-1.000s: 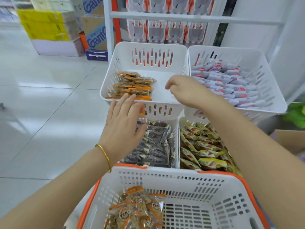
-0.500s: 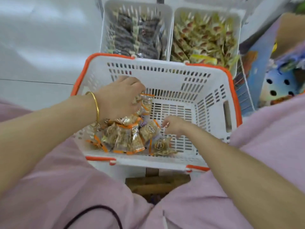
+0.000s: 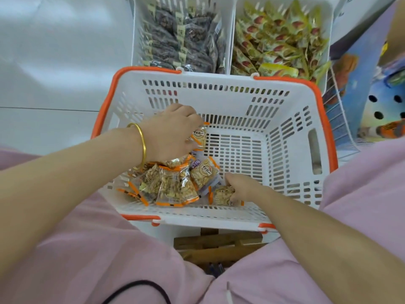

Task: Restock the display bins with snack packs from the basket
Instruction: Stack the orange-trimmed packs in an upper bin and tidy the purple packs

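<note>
A white basket [image 3: 291, 137] with orange handles stands in front of me, between my knees. Several orange-edged snack packs [image 3: 173, 185] lie in its near left corner. My left hand [image 3: 173, 132], with a gold bangle on the wrist, is inside the basket above the pile, and its curled fingers grip a snack pack [image 3: 199, 137]. My right hand [image 3: 241, 186] is lower in the basket, fingers curled around another snack pack [image 3: 223, 195] at the right end of the pile. Two white display bins stand just beyond the basket.
The left display bin [image 3: 135, 29] holds dark snack packs, the right bin [image 3: 328, 25] yellow-green ones. A wire rack with a blue box [image 3: 350, 69] stands at the right. White floor tiles [image 3: 54, 62] lie to the left. A wooden stool [image 3: 219, 244] is under the basket.
Between the earliest frame and now my view dropped from the upper bins to the basket, and both hands went down into it. Over the last half second both have closed on snack packs.
</note>
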